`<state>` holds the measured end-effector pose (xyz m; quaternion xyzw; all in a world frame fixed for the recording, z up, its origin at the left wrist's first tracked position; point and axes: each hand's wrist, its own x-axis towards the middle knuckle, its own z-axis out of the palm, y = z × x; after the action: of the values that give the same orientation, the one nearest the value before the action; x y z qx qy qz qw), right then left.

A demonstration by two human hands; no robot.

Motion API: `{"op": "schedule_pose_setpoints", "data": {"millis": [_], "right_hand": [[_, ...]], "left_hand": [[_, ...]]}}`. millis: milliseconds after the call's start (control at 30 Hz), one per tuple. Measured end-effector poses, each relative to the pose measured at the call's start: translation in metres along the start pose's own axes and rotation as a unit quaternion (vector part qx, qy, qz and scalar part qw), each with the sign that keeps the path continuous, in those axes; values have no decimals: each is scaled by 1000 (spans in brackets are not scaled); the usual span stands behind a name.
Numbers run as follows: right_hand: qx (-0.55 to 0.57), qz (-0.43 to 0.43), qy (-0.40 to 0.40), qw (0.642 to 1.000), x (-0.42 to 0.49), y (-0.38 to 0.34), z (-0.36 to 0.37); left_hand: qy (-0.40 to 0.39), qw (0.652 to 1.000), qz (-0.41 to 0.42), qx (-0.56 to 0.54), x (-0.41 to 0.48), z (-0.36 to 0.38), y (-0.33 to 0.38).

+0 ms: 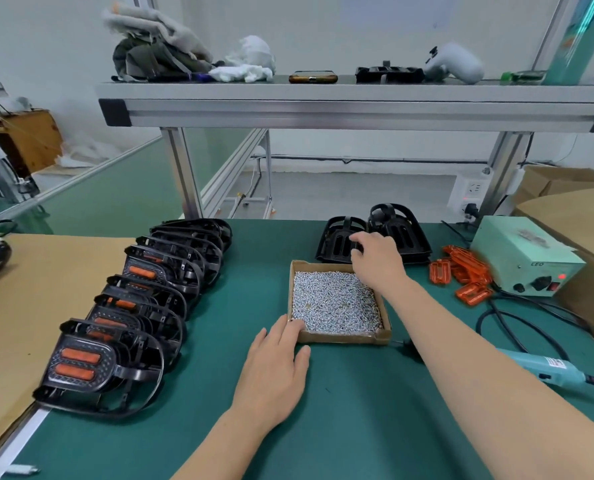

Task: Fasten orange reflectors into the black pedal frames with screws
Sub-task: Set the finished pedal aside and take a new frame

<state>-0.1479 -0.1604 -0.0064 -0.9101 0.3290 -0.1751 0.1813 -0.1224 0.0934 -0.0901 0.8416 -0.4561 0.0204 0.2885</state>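
Two black pedal frames (338, 239) without reflectors lie at the back of the green mat. My right hand (378, 259) reaches over the far edge of the screw box, and its curled fingers grip the nearer frame's rim. My left hand (274, 368) lies flat on the mat, fingertips touching the near left corner of the cardboard box of screws (344, 337). Loose orange reflectors (465, 271) are piled to the right of the frames. A row of several pedal frames fitted with orange reflectors (80, 365) stands at the left.
A pale green power supply (524, 258) sits at the right with black cables. An electric screwdriver (548, 372) lies by my right forearm. Cardboard sheets flank both sides. An aluminium shelf (323, 105) overhead holds cloths, a phone and another pedal.
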Motion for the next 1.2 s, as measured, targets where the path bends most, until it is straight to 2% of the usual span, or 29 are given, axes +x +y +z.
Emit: {"op": "schedule_pose_setpoints", "data": {"millis": [133,267,533,867,1067,1200], "right_hand": [[-114,16,-46,992,25,1,23],[-176,25,-20,984,39,-2,33],[-210,39,-37,976,42,-3,38],[-213,-22,52,975,28,-3,24],[-118,-30,111,986,14,-3,9],[108,10,158,981,-12,-4,-3]], "left_hand": [[-17,1000,-7,8,1,2,-1],[-11,1000,-10,1,3,0,-1],[-8,1000,-10,-4,3,1,-3],[-5,1000,-13,-4,3,0,-4],[-9,1000,-12,-2,3,0,-5],[-8,1000,-9,6,4,-1,-4]]}}
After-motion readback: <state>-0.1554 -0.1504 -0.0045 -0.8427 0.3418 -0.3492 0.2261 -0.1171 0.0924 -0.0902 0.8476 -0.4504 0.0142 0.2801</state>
